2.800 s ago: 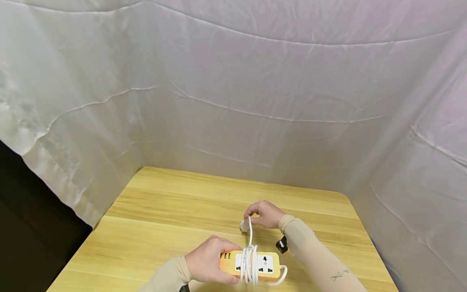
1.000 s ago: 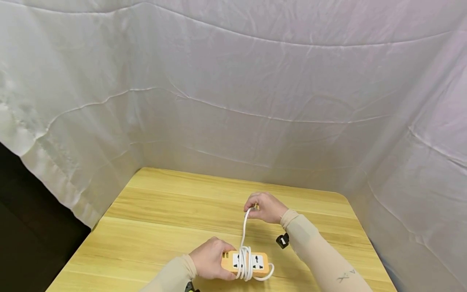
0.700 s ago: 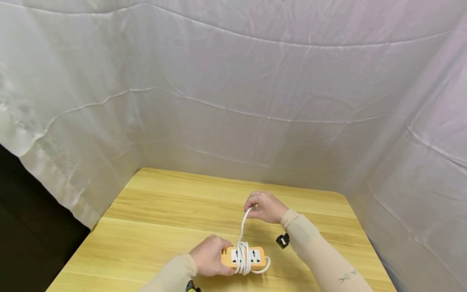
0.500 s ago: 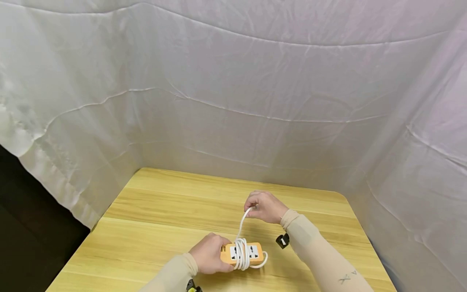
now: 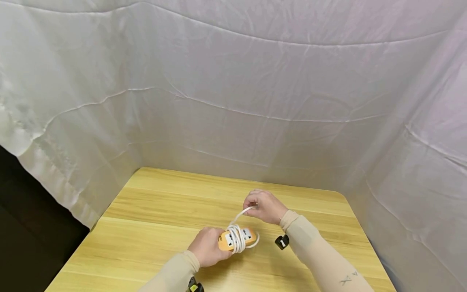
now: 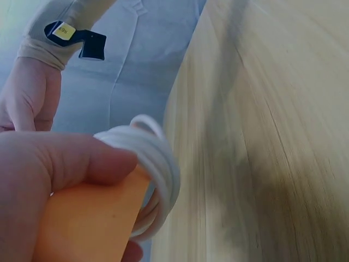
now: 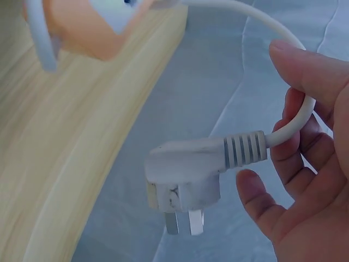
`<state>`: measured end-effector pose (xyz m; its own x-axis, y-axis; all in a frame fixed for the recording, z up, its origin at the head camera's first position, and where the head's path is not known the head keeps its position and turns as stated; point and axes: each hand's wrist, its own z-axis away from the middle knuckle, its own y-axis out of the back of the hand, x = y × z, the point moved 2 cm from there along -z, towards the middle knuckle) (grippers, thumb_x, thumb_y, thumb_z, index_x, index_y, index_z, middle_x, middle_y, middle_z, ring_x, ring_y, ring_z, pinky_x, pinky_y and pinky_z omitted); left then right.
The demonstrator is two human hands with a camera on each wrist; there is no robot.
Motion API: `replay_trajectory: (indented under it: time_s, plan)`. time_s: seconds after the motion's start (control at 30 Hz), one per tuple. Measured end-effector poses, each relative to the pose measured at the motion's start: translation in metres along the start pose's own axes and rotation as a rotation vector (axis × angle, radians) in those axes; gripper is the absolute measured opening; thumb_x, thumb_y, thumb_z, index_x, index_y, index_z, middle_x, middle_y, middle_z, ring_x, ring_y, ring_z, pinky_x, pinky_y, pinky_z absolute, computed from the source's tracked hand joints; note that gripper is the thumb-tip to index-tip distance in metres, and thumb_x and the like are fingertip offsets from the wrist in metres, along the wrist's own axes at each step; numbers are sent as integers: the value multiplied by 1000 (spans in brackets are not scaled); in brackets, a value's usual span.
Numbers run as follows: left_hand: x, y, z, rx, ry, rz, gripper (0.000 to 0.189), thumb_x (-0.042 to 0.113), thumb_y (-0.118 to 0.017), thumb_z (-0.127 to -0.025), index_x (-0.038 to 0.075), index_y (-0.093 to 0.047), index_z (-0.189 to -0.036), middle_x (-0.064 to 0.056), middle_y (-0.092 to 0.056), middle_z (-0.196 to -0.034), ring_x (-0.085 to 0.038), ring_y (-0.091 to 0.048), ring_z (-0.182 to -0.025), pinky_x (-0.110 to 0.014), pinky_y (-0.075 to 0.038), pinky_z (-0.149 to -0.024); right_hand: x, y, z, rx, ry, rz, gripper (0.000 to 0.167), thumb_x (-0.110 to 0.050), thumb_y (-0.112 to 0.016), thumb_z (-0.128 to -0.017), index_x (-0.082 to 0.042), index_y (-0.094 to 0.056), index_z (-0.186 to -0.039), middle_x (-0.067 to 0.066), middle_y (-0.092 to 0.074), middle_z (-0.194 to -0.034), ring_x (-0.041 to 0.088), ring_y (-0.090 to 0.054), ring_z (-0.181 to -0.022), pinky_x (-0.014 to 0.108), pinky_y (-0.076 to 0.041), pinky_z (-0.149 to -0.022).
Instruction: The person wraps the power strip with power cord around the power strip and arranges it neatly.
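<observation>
An orange power strip (image 5: pixel 223 242) with white socket panels is gripped at its left end by my left hand (image 5: pixel 208 246), thumb along the near side. Several turns of white cord (image 5: pixel 238 239) wrap its middle. From the wraps the cord runs up to my right hand (image 5: pixel 265 206), which pinches it between thumb and fingers. In the right wrist view the white plug (image 7: pixel 185 164) hangs from the cord beside those fingers, its metal prongs pointing down. The left wrist view has my left thumb (image 6: pixel 109 164) on the orange casing, close to the coils. The strip is held tilted above the table.
A wood-grain table (image 5: pixel 175 194) lies beneath both hands. Grey-white curtains (image 5: pixel 255 101) enclose the back and both sides. Black camera mounts (image 5: pixel 282 242) are strapped at the wrists. A dark gap (image 5: pixel 33 227) shows at the left.
My left hand has lifted the power strip away from the near edge, up and slightly left, tilting its right end upward. The right hand, earlier near the plug, now holds the cord and stays nearly still.
</observation>
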<state>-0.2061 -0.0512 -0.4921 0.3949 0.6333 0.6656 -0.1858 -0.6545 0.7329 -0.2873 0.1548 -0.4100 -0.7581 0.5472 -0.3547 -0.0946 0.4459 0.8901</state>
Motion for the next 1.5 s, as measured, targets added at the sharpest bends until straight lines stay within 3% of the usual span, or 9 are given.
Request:
replay_trajectory:
  time_s: [0.27,0.47,0.9,1.03,1.33,1.5]
  plan:
    - [-3,4,-5,124,33,-37,35,30,-82,-71,10,-68,-97,13,-59,-72,-3,-50,-62,-22,-41,-54,-4,-1,2,31,5,-34,10,-19,-76,-83,-23,-66,-83,-16,-60,-82,3,-53,-75,20,-48,-64]
    - [-8,8,-6,179,105,-1,45,31,-81,-72,2,-67,-104,6,-61,-77,-5,-50,-61,-22,-41,-51,-9,-1,3,59,13,-54,9,-15,-75,-84,-19,-67,-85,-13,-58,-80,3,-52,-70,20,-47,-60]
    - [-7,18,-9,314,164,23,36,30,-82,-71,9,-69,-97,8,-60,-73,-6,-50,-60,-24,-41,-51,-23,-3,6,80,-3,-142,6,-8,-72,-85,-10,-71,-91,-10,-59,-80,4,-53,-68,20,-48,-58]
    - [-8,19,-10,336,162,23,36,32,-81,-73,9,-69,-99,9,-60,-73,-6,-51,-60,-24,-42,-52,-26,-5,9,74,-1,-155,8,-6,-72,-85,-9,-71,-93,-11,-58,-81,4,-52,-69,21,-48,-59]
    - [-7,22,-11,356,204,145,42,31,-81,-74,6,-67,-104,4,-64,-77,-7,-55,-61,-24,-47,-52,-31,-11,15,72,-3,-162,16,-7,-72,-85,-15,-70,-98,-11,-60,-82,2,-54,-73,24,-52,-65]
    - [-4,23,-11,368,206,193,43,32,-82,-74,6,-67,-104,4,-65,-77,-8,-56,-61,-25,-47,-53,-31,-14,19,74,-1,-168,18,-4,-71,-83,-9,-70,-101,-9,-62,-83,2,-55,-74,29,-53,-65]
